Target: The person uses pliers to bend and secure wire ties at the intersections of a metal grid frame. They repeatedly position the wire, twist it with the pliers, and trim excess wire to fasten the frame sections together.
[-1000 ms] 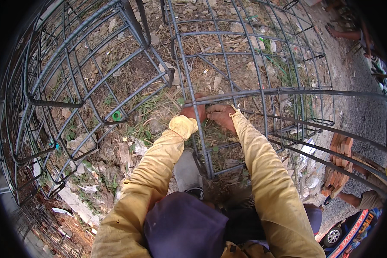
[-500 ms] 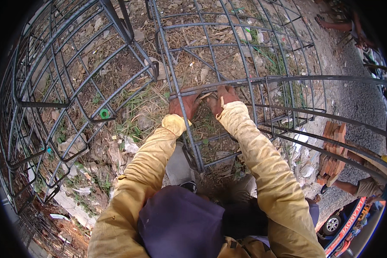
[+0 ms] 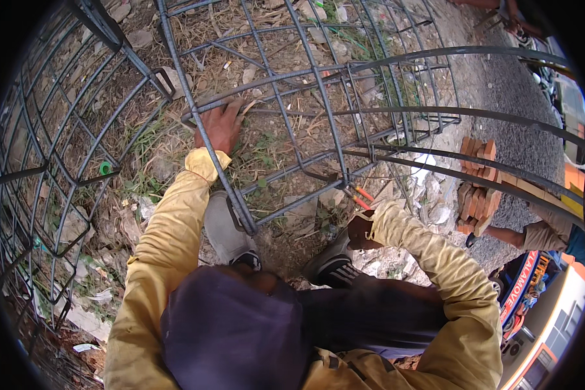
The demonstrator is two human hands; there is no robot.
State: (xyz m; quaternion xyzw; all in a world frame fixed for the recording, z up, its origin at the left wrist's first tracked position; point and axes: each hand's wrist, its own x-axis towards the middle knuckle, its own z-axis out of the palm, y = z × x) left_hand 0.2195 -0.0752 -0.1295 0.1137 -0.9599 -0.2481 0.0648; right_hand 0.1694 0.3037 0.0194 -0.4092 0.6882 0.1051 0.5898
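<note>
A cage of grey steel reinforcing bars lies in front of me, its long bars running out to the right. My left hand is closed around a bar end at the cage's left corner, its fingers partly hidden by the steel. Lower right, my right hand grips pliers with orange-red handles. Their jaws are close to a lower bar of the cage; whether they touch it I cannot tell. Both arms wear yellow sleeves.
Another bar cage stands on the left. Rubble, dry grass and litter cover the ground around my shoes. Reddish bricks are stacked at the right beside a road, near another person's leg and a parked vehicle.
My hands were together at the cage's bars. Now the right has drawn back toward me and right, with pliers showing in it. My left stays at the corner; the view has shifted right.
</note>
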